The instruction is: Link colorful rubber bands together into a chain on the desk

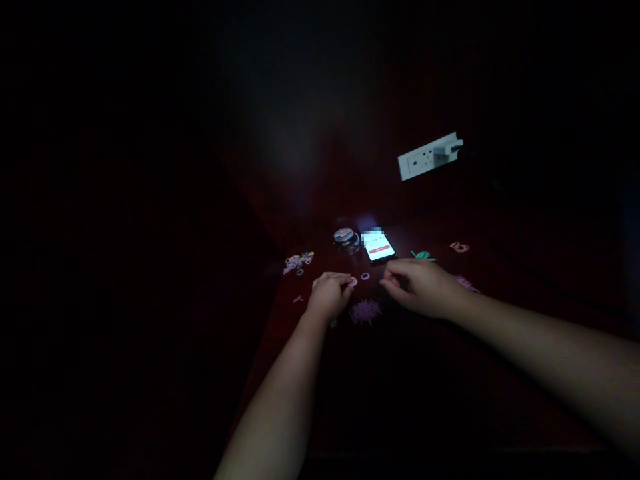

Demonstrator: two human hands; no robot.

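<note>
The scene is very dark. My left hand is curled closed over the dark red table, pinching a small pink ring-shaped bead at its fingertips. My right hand is closed in a pinch just to the right, fingertips pointing toward the left hand; what it holds is too small to make out. A small purple ring lies between the hands. A pile of tiny pink pieces sits just in front of them.
A lit phone lies behind the hands beside a small round spool or jar. Small coloured beads lie at the left, a green piece and an orange piece at the right. A white wall socket with a plug is behind.
</note>
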